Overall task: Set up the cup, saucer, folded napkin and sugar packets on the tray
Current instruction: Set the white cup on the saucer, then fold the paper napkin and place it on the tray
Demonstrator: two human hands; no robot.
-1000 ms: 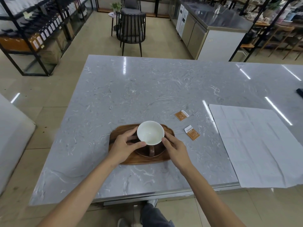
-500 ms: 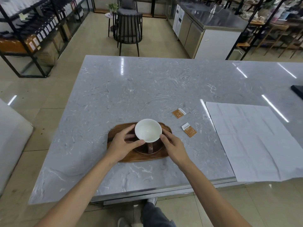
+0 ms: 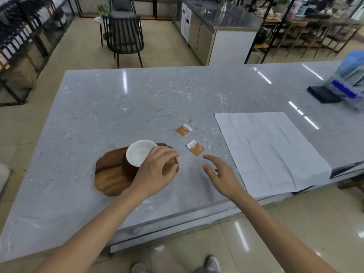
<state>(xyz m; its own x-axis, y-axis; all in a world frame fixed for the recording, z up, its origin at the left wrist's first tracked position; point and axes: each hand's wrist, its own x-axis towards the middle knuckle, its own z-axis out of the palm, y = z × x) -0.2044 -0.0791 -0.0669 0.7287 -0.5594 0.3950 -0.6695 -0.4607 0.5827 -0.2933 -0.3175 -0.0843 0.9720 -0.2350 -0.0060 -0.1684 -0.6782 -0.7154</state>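
A white-lined cup [image 3: 138, 154] stands on a dark brown saucer [image 3: 128, 169], which sits on the wooden tray [image 3: 110, 179] near the table's front edge. My left hand [image 3: 155, 171] arches over the cup's right side with its fingers curled around it. Two orange sugar packets lie on the marble to the right of the tray, the far packet [image 3: 183, 130] and the near packet [image 3: 195, 148]. My right hand [image 3: 220, 174] hovers open with spread fingers, its fingertips just short of the near packet. A white napkin [image 3: 269, 150] lies unfolded and flat further right.
The grey marble table [image 3: 118, 107] reaches far back and left. A dark flat object [image 3: 323, 94] and a blue plastic bag [image 3: 350, 75] sit at the far right. A black chair [image 3: 124, 36] and a steel counter [image 3: 216, 22] stand beyond the table.
My right hand has let go of the cup and moved right toward the near sugar packet. My left hand has shifted across to the cup's right side. The view has turned right.
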